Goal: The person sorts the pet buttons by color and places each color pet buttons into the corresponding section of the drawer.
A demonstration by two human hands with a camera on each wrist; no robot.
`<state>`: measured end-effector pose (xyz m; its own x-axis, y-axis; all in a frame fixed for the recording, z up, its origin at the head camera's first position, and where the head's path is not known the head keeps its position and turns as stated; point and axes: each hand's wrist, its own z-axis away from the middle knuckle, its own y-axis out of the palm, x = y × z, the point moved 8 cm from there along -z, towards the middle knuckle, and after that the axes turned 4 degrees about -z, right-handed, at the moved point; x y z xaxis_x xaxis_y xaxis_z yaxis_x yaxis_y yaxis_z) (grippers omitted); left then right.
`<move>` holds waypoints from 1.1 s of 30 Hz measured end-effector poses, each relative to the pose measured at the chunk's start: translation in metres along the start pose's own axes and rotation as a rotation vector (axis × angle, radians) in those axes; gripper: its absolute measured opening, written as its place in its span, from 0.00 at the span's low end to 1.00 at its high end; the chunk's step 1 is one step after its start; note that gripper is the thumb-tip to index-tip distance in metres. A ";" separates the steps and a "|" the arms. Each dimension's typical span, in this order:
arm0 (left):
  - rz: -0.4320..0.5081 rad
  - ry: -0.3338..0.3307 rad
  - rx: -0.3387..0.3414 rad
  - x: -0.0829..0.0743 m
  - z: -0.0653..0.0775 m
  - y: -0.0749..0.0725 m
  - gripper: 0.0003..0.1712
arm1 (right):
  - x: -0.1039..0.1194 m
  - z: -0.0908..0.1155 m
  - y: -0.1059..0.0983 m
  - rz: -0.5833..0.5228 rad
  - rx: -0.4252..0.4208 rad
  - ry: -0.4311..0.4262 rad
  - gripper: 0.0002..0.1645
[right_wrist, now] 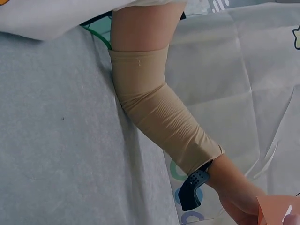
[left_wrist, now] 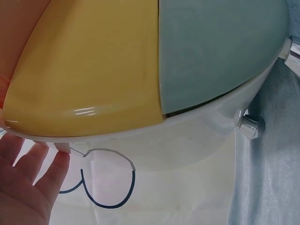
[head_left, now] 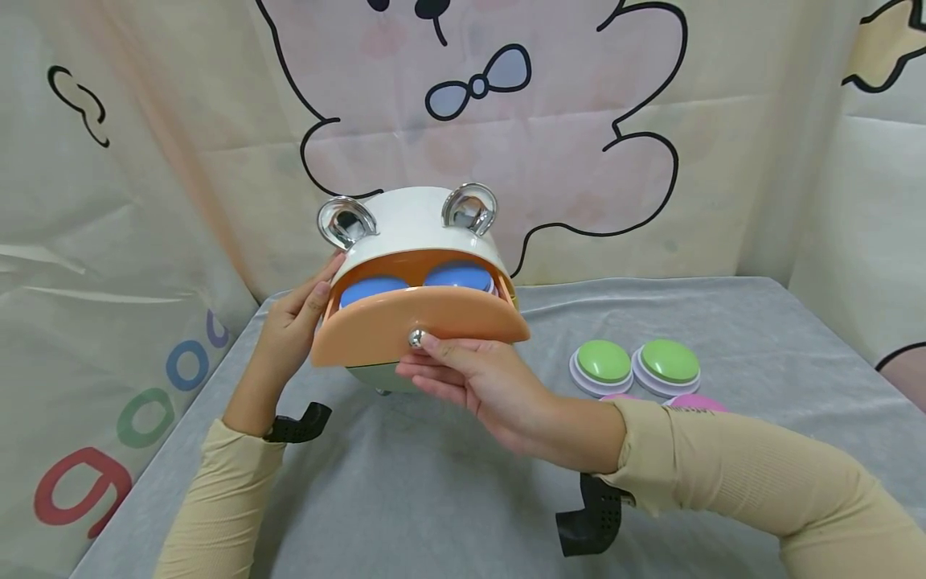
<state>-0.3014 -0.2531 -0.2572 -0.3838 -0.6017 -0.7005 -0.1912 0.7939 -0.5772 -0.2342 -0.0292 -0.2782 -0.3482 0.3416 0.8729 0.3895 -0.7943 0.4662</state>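
Note:
A white rounded toy cabinet (head_left: pixel 405 211) with two silver ears stands at the middle of the table. Its orange drawer (head_left: pixel 376 330) is pulled partly out, and two blue-topped round pieces (head_left: pixel 459 276) show inside. Between thumb and fingers, my right hand (head_left: pixel 492 394) pinches the drawer's silver knob (head_left: pixel 415 338). My left hand (head_left: pixel 297 318) rests against the cabinet's left side with fairly straight fingers, below one ear. The left wrist view shows a yellow drawer front (left_wrist: pixel 89 70) and a grey-green one (left_wrist: pixel 215 51) close by. Part of the orange drawer enters the right wrist view's corner.
On the grey-covered table (head_left: pixel 760 346), right of the cabinet, sit two green-topped round pieces (head_left: pixel 669 360) with pink-topped ones (head_left: pixel 698 401) partly hidden behind my right forearm. A printed cloth backdrop (head_left: pixel 564 177) rises behind the table.

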 end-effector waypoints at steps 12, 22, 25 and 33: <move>0.012 0.010 0.013 0.000 0.000 0.001 0.24 | 0.003 -0.012 -0.004 0.017 -0.011 -0.017 0.20; 0.025 0.013 0.019 -0.001 0.000 0.000 0.25 | 0.008 -0.022 -0.007 0.026 -0.025 -0.048 0.20; 0.023 0.002 0.024 0.000 0.001 0.000 0.25 | 0.009 -0.025 -0.007 0.023 -0.026 -0.059 0.20; 0.015 0.008 0.021 -0.002 0.001 -0.001 0.25 | 0.012 -0.034 -0.009 0.022 -0.032 -0.071 0.21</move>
<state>-0.3001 -0.2524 -0.2558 -0.3937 -0.5886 -0.7061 -0.1662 0.8010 -0.5751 -0.2709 -0.0353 -0.2768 -0.2778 0.3579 0.8915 0.3684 -0.8173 0.4430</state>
